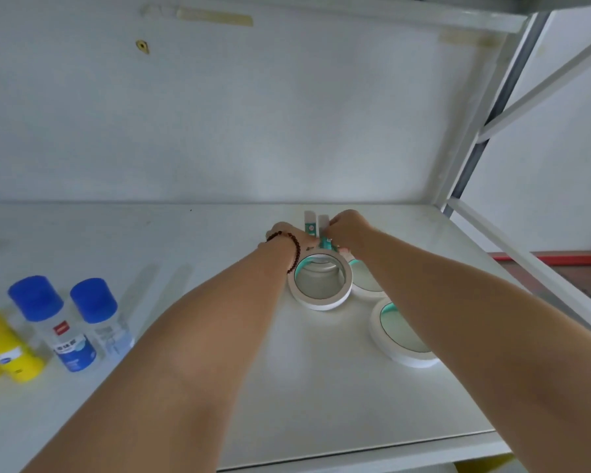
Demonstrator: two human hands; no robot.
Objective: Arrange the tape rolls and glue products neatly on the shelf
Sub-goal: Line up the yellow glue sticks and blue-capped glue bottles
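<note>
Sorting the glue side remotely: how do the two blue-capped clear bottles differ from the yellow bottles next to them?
The two blue-capped clear bottles have see-through bodies and blue lids; the yellow bottles are opaque yellow all over. The blue-capped pair stands nearer the shelf's middle; the yellow ones sit at the left edge, partly cut off. Both groups stand on the white shelf, untouched by either hand.

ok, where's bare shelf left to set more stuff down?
Free: the back strip along the wall, and the stretch between the blue-capped glue bottles and the nearest tape roll. Crowded: right side, three rolls plus both hands on the upright packs.
</note>
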